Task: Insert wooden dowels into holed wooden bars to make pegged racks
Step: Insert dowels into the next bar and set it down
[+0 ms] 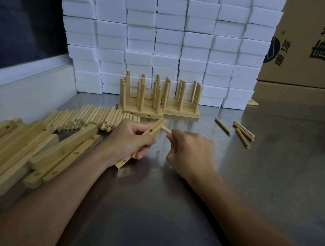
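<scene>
My left hand [131, 141] grips a holed wooden bar [155, 128] held tilted above the steel table [165, 208]. My right hand [191, 150] pinches a short wooden dowel [165, 129], whose tip points at the bar's upper side, close to it. Whether the tip touches the bar I cannot tell. A heap of loose dowels [94, 119] lies to the left of my left hand. More holed bars [25, 150] are piled at the left front. Several finished pegged racks [159, 99] stand behind my hands.
A few stray dowels [241, 133] lie on the table at the right. A wall of white foam blocks [172, 28] rises at the back. Brown cardboard boxes [317, 51] stand at the back right. A pale ledge [14, 82] borders the table's left side.
</scene>
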